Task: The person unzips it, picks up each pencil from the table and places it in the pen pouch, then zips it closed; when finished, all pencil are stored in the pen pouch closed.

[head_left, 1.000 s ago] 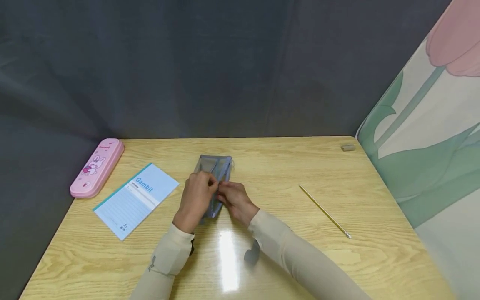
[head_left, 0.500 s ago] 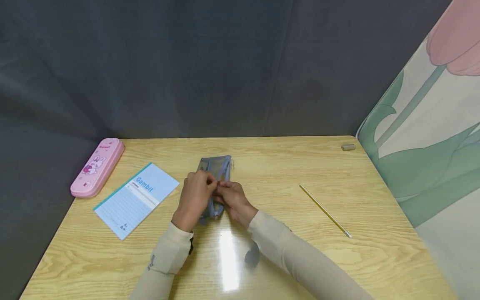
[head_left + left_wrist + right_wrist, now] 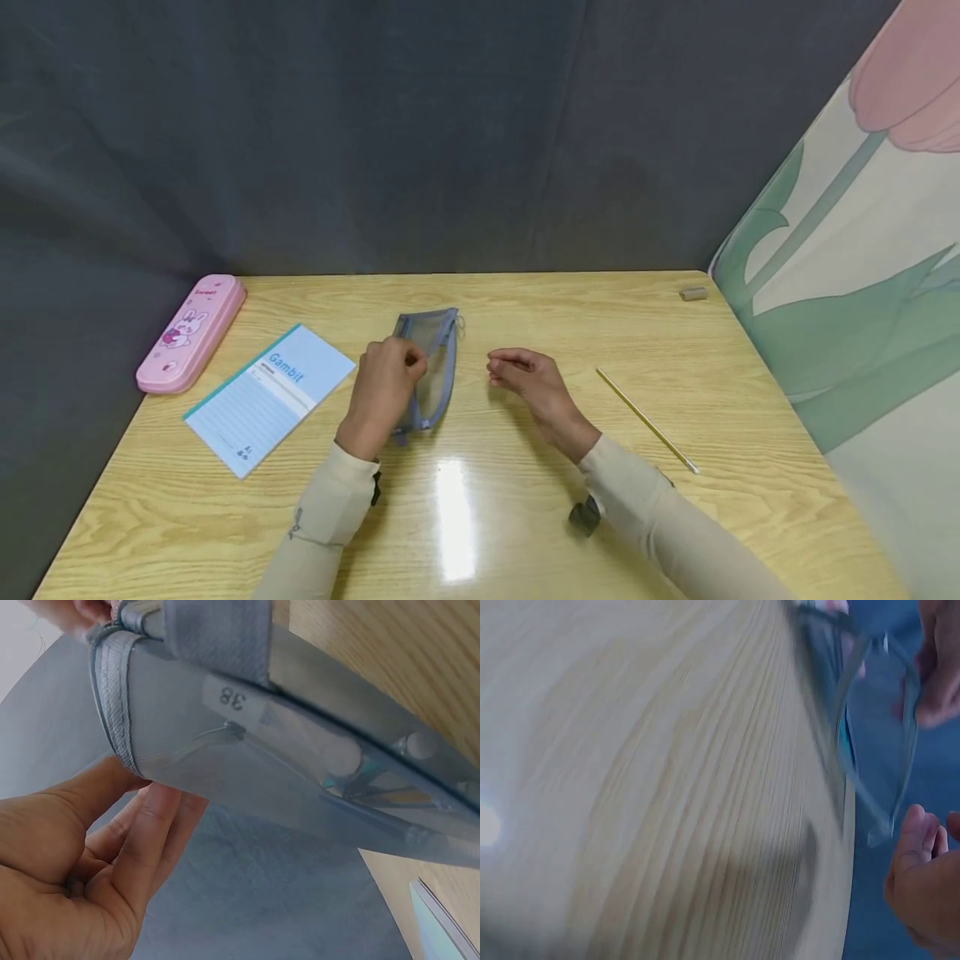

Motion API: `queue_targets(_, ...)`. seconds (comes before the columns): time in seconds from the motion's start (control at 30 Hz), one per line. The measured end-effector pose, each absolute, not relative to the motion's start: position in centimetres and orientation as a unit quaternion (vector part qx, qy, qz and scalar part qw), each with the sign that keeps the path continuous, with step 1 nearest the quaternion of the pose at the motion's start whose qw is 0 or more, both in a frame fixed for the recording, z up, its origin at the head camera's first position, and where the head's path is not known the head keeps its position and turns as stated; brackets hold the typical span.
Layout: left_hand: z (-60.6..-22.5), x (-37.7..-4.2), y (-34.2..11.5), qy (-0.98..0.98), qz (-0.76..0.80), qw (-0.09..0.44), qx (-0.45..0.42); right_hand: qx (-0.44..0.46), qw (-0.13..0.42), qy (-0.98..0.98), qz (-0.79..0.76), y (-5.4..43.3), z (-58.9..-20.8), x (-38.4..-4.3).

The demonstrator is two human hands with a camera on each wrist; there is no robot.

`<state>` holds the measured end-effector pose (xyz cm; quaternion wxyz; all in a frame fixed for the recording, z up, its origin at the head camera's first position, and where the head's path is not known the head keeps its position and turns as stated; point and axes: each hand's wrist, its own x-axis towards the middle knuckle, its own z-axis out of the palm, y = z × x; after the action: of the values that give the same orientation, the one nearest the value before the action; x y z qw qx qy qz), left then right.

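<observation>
A translucent blue-grey zip pouch stands on the table in front of me, its zip side parted into a long oval mouth. My left hand pinches its left edge between thumb and fingers. In the left wrist view, the pouch wall carries a small label marked 38, and pale round shapes show through the material. Beyond the pouch's right side, my right hand hovers over the table, fingers loosely bent, with nothing visible in them. The right wrist view catches that hand a little apart from the pouch's near end.
A pink pencil case with a rabbit picture lies at the far left, beside a light blue notebook. Right of my right hand lies a yellow pencil. One small grey-brown block sits near the back right corner. A dark curtain hangs behind.
My right hand has come away from the pouch and moved to the right. The pouch's mouth is now spread wider. My left hand stays nearly in place at its edge.
</observation>
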<state>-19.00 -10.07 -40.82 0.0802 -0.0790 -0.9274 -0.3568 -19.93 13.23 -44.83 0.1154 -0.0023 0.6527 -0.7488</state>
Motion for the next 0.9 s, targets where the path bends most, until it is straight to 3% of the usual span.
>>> queue_targets(0.5, -40.6, -18.9, -10.5, -0.927, -0.359, 0.082, -0.078, 0.046, 0.048, 0.751, -0.657, 29.0, -45.2, -17.3)
queue_targets(0.9, -40.6, -18.7, -10.2, -0.925, -0.364, 0.074, -0.076, 0.059, 0.003, 0.883, -0.465, 32.2, -47.9, -15.8)
